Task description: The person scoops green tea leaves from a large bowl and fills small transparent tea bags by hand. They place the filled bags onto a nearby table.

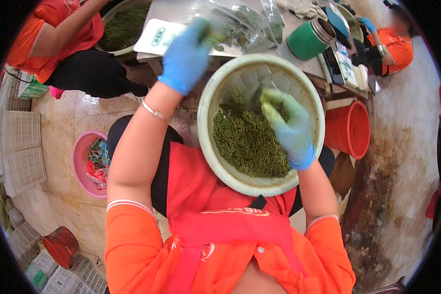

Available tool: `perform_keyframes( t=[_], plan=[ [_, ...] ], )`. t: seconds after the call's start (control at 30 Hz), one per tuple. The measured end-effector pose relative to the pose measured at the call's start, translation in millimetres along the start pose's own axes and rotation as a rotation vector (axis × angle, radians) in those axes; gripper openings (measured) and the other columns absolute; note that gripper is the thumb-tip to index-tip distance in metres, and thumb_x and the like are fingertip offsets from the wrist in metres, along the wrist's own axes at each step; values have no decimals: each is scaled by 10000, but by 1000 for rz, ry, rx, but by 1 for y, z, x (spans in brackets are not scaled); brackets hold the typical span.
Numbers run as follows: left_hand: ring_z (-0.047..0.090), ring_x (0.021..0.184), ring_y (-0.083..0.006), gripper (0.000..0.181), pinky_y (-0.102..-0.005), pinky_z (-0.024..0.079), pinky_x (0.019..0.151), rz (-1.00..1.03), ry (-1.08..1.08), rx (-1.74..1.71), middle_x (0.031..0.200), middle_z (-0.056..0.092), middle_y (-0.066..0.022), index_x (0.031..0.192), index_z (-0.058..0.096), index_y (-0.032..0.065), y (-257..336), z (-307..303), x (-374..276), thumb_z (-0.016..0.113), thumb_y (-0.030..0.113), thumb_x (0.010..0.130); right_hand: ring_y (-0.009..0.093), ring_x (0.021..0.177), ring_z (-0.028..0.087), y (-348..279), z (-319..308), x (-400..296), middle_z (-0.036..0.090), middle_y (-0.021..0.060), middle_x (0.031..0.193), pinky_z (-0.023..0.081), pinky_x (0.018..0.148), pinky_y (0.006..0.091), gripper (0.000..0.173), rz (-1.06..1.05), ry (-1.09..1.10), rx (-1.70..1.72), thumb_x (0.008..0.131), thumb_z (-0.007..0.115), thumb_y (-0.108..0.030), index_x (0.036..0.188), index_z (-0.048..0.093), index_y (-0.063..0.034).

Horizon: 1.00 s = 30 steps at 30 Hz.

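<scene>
A pale round basin point(215, 167) rests at my lap, part filled with small green granules point(248, 141) that look like green peppercorns. Clear plastic bags point(239, 82) lean inside its far wall. My right hand point(290, 126), in a blue glove stained yellow-green, hovers over the granules with fingers curled; whether anything is between them I cannot tell. Blurred by motion, my left hand point(187, 55) in a blue glove is above the table's near edge. Beside its fingers lie clear bags point(255, 22) with green contents, loose dark bits point(239, 36) and a flat white item point(156, 36) with green print.
A green jar point(310, 39) stands on the metal table point(294, 60). Red buckets point(347, 128) point(60, 246) and a pink basin point(79, 165) of scraps sit around me. Co-workers in orange are at left point(71, 40) and far right point(393, 47). White crates point(24, 147) line the left.
</scene>
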State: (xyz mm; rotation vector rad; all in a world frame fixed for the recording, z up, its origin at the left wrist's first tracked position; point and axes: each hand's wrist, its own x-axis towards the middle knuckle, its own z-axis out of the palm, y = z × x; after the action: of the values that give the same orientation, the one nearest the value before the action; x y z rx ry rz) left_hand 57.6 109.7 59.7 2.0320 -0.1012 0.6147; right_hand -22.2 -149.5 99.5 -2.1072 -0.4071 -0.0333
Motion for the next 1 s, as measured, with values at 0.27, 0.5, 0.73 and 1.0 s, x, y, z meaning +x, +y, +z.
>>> perform_keyframes(
  t=[0.27,0.5,0.73,1.0],
  plan=[
    [654,731,-252,293,-342,523,630,591,-242,130,851,649,-68,1107,705,145,57,19,-52,747,128,817,184,931,692,31,-1,-2,717,156,1032,539,863,309,395,402,-210,212,902,725,-208,1248,647,-35],
    [593,873,-62,186,-238,503,792,-124,-418,-638,960,696,11,1110,739,17,59,15,-48,705,87,941,460,1398,378,46,51,-58,305,232,1585,346,1156,519,1007,-354,-820,-705,646,857,-285,1532,399,-152],
    [636,929,-88,243,-240,512,848,-315,-401,-658,1030,720,-19,1142,730,11,49,5,-32,678,141,943,368,1028,580,64,113,-29,575,176,1314,546,830,481,717,-230,-658,-877,679,830,-246,1325,561,-92],
    [635,850,-77,214,-222,508,751,-513,-300,-897,967,706,-7,1092,718,9,45,-16,-53,612,128,950,329,1004,658,71,64,-63,681,132,1154,556,858,446,476,-161,-630,-458,722,760,-144,1188,670,-109]
  ],
)
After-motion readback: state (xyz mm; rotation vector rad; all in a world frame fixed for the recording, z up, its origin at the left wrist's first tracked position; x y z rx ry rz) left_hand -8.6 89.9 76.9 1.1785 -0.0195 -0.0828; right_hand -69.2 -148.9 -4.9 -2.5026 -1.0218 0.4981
